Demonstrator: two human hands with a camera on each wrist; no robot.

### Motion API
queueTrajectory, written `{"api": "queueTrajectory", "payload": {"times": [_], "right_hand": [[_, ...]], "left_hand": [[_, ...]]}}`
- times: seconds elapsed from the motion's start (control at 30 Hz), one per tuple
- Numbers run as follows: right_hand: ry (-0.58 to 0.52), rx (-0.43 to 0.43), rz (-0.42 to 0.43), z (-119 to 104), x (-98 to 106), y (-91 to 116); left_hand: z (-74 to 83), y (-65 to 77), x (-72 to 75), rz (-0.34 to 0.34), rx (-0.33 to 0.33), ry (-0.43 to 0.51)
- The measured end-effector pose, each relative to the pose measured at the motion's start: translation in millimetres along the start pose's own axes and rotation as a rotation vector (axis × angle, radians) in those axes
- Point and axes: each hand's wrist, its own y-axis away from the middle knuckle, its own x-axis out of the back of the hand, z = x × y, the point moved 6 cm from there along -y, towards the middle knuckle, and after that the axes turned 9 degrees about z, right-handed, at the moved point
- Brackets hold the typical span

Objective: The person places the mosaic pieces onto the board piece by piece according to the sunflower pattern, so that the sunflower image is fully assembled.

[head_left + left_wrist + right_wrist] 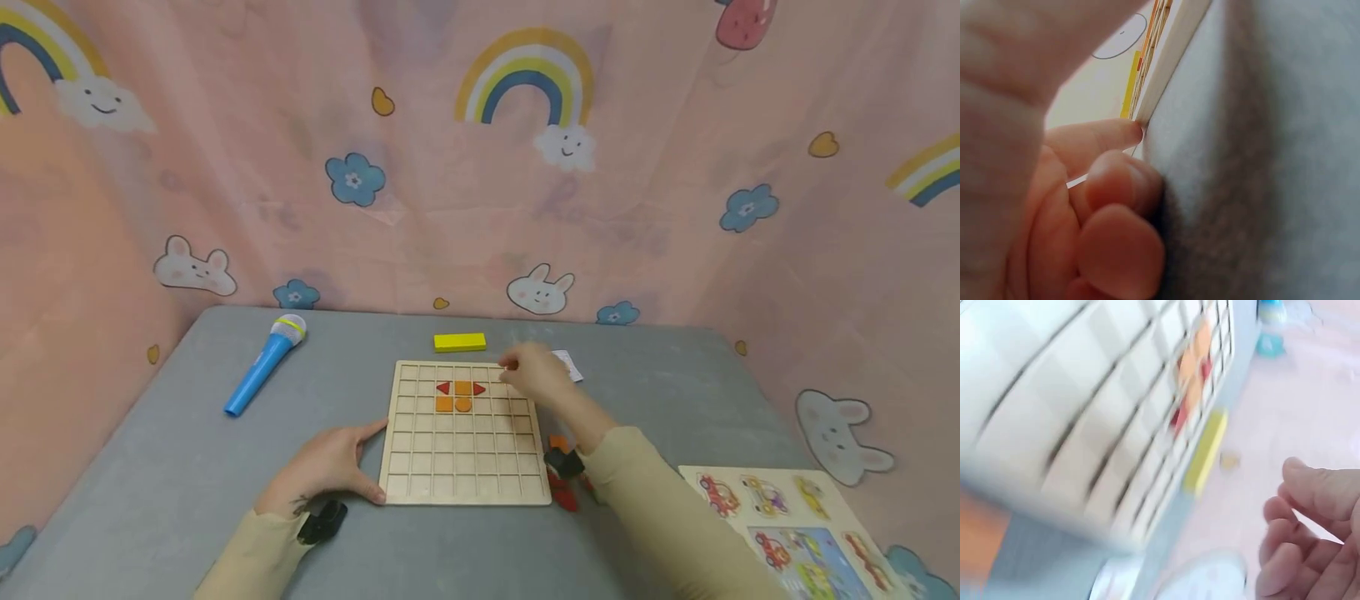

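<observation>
A wooden grid board point(465, 467) lies on the grey table in the head view. Near its top sit an orange square point(462, 387) between two red triangles point(478, 389), then another orange square point(445, 404) and an orange round piece point(463, 405) just below. My left hand point(330, 462) rests at the board's left side, its thumb at the near corner and index finger touching the edge, as the left wrist view also shows. Over the board's far right corner hovers my right hand point(538, 373), fingers loosely bent; nothing shows between them in the right wrist view point(1310, 531).
A yellow block point(460, 342) lies beyond the board, a white card point(567, 365) to its right. Red and orange pieces point(564, 493) are partly hidden under my right forearm. A blue toy microphone point(262, 367) lies left; a picture puzzle point(810, 533) sits at the right.
</observation>
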Motion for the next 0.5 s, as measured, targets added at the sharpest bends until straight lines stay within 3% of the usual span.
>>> {"api": "queueTrajectory", "payload": {"times": [0.13, 0.27, 0.37, 0.5], "right_hand": [[0.066, -0.044, 0.009, 52.5, 24.3, 17.0], [0.138, -0.147, -0.04, 100.6, 29.6, 41.5], [0.199, -0.164, -0.084, 121.1, 25.5, 58.7], [0.244, -0.157, -0.116, 132.5, 17.4, 71.4]], "left_hand": [[-0.8, -0.2, 1.9, 0.011, 0.005, -0.024], [-0.7, -0.6, 1.9, 0.013, -0.011, -0.036], [-0.3, -0.6, 1.0, 0.013, -0.022, -0.04], [0.5, -0.4, -0.5, 0.014, -0.021, -0.039]]}}
